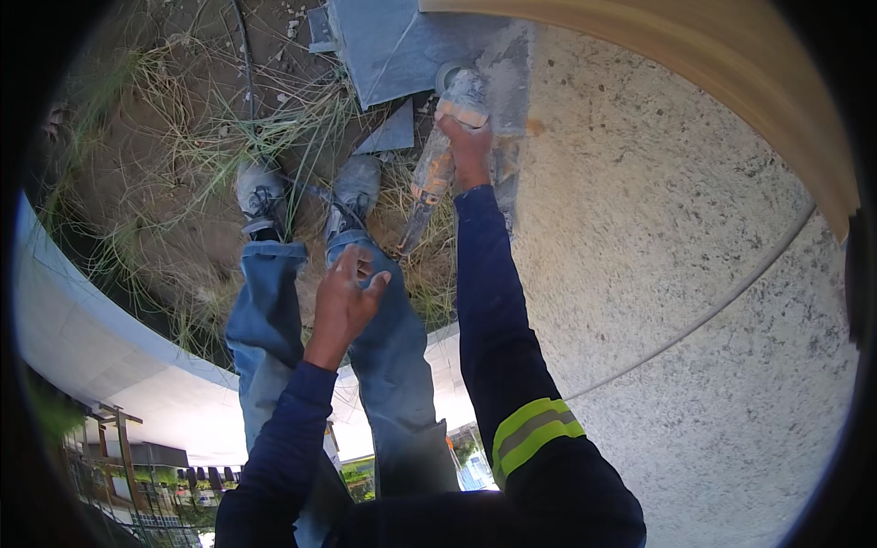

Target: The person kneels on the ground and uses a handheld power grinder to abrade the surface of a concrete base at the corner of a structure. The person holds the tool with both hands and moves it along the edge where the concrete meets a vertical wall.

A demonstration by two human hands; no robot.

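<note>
My right hand (468, 142) is wrapped round a dusty angle grinder (431, 175), held at its head end beside grey slabs (379, 36), one with a broken corner piece (391, 132) below it. The tool's orange and black body angles down toward my right leg, over dry grass. My left hand (352, 301) hangs in front of my right shin (388, 356), fingers loosely curled and apart, with nothing visible in them.
My shoes (354, 187) stand on dirt and grass (146, 155). A pale curved ledge (100, 324) runs behind me. At the right are a speckled concrete surface (658, 237) with a grey hose (722, 301) across it and a tan curved panel (731, 55).
</note>
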